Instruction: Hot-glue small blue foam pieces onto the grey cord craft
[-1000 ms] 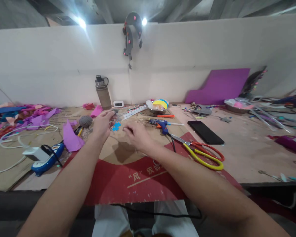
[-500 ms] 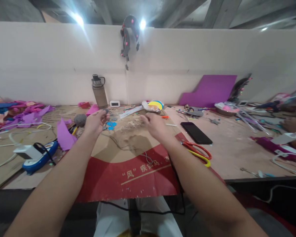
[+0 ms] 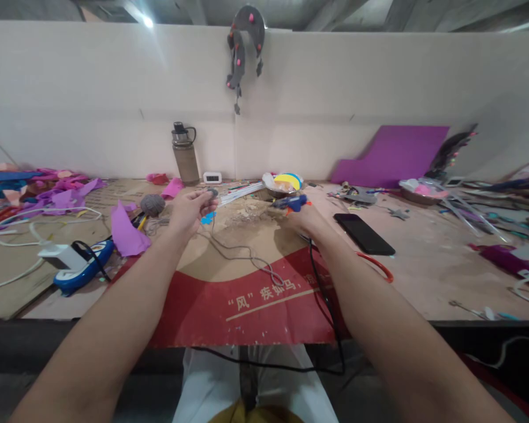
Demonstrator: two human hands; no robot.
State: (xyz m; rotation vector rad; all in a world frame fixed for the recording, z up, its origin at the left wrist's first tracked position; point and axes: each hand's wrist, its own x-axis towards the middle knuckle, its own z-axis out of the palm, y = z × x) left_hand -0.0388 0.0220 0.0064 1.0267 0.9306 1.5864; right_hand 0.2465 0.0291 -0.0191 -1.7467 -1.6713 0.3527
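My left hand [image 3: 188, 210] is closed, pinching a small grey piece [image 3: 213, 192] between thumb and fingertips, above the cardboard mat. Just below it lies a blue flower-shaped cutout [image 3: 208, 218]. In my right hand [image 3: 307, 221] is a blue glue gun [image 3: 293, 203] with an orange trigger, its nozzle pointing left toward the left hand. A black cord [image 3: 314, 264] runs down from it over the table edge. Grey yarn [image 3: 233, 257] trails across the cardboard mat [image 3: 194, 311] between my arms. Scissors [image 3: 381, 265] with a red handle are partly hidden behind my right forearm.
A black phone [image 3: 364, 234] lies right of my right hand. Behind are a bottle [image 3: 186, 155], white sticks [image 3: 242, 194] and a bowl [image 3: 283, 187]. On the left sit a yarn ball [image 3: 152, 205], purple felt [image 3: 127, 232] and a blue power strip [image 3: 83, 270].
My right hand, earlier without the glue gun in sight, now grips it and has shifted right. The left hand still pinches the grey piece. The view has tilted down slightly.
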